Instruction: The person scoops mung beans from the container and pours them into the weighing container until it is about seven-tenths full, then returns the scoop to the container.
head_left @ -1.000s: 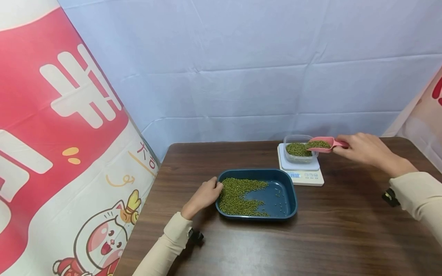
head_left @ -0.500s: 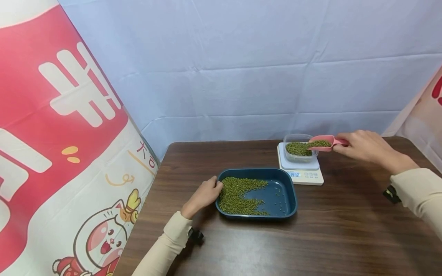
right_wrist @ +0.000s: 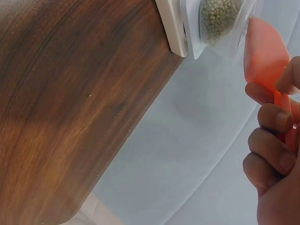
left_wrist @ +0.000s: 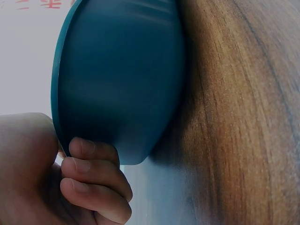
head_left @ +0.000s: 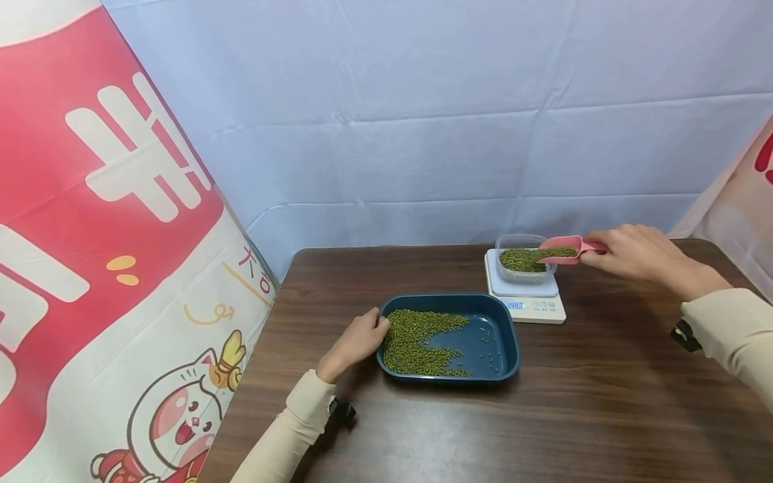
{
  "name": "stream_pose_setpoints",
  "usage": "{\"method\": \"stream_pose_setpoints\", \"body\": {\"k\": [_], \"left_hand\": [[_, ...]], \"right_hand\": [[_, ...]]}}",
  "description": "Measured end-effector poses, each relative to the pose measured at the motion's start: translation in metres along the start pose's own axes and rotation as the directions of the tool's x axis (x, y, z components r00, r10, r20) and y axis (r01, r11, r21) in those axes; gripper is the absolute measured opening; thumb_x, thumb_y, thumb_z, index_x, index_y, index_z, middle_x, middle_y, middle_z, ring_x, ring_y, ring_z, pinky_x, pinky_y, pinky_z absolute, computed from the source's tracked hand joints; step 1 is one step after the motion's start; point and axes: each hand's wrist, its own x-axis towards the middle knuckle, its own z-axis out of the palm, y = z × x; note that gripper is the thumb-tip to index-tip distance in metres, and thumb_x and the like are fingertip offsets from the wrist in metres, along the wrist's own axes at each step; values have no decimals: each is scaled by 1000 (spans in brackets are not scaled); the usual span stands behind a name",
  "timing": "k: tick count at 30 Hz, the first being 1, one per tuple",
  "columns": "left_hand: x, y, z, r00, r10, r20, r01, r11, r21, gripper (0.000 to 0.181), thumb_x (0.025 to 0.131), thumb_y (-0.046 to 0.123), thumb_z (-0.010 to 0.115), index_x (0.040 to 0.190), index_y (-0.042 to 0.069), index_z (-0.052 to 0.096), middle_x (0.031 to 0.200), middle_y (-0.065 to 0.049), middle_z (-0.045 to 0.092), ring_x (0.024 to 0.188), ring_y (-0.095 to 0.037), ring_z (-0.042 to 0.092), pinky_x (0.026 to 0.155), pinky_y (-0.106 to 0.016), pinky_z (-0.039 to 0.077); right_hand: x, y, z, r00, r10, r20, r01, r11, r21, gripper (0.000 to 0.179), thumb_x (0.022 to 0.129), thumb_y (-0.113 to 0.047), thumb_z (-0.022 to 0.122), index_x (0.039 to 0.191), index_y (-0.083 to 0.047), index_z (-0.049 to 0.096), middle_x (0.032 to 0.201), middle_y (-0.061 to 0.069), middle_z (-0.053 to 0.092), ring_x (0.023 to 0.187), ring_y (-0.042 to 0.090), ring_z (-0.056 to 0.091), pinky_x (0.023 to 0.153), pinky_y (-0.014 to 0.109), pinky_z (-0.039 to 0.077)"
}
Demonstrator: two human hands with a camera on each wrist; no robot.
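Note:
My right hand (head_left: 634, 253) grips the handle of a pink scoop (head_left: 560, 260) loaded with green beans. The scoop's lip is over the right rim of a clear plastic container (head_left: 524, 276), which holds more green beans (head_left: 521, 259). Under the container is a white kitchen scale (head_left: 543, 314) with a lit display. With curled fingers (left_wrist: 96, 176), my left hand (head_left: 357, 341) holds the left rim of a dark blue tray (head_left: 449, 381). Green beans (head_left: 413, 342) lie mostly in the tray's left half, with a few scattered on the right.
Everything stands on a dark wooden table (head_left: 435, 436). A pale cloth (head_left: 386, 161) hangs behind its back edge, and a printed red and white banner (head_left: 121, 255) hangs at the left. In the right wrist view, small specks lie on the tabletop.
The scoop tips slightly toward the container, and beans move over its lip into it. The scale's reading changes. My left hand and the tray stay in place.

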Motion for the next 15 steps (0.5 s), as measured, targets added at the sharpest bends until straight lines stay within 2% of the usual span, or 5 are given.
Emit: {"method": "stream_pose_setpoints", "body": {"k": [7, 15], "left_hand": [[0, -1, 0, 1000, 5, -6, -5, 1000, -4, 28, 112, 29, 40, 91, 11, 46, 76, -2, 42, 64, -17, 38, 62, -31, 36], [1, -1, 0, 1000, 5, -11, -5, 1000, 8, 28, 112, 29, 40, 91, 11, 46, 76, -1, 41, 65, -17, 39, 63, -32, 37]], "right_hand": [[4, -6, -4, 999, -15, -33, 15, 1000, 1, 11, 96, -27, 67, 90, -18, 65, 63, -3, 43, 59, 17, 42, 53, 35, 29], [10, -7, -7, 999, -32, -1, 32, 999, -23, 15, 96, -30, 68, 100, -15, 70, 63, -3, 39, 60, 15, 41, 54, 34, 29]]}}
